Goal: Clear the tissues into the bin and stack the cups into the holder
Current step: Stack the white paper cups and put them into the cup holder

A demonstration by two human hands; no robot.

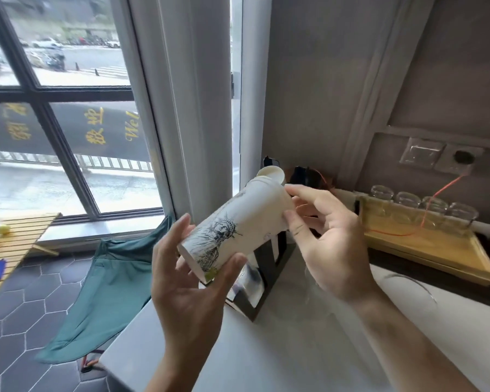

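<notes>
A white paper cup [238, 222] with a black statue drawing lies tilted in the air between both hands, its base toward me at the lower left. My left hand [187, 281] grips the base end with thumb and fingers. My right hand [326, 244] pinches the rim end. Just beyond the rim, the mouth of another white cup [269, 174] shows, part hidden. Below the cups stands a dark-framed cup holder [262, 267] on the pale counter [280, 349]. No tissues or bin are in view.
A wooden tray [436, 256] with several upturned glass cups [433, 210] sits at the right against the wall, an orange cord draped over it. A teal cloth [111, 295] hangs to the tiled floor at the left, below the window. A slatted wooden table [14, 244] stands far left.
</notes>
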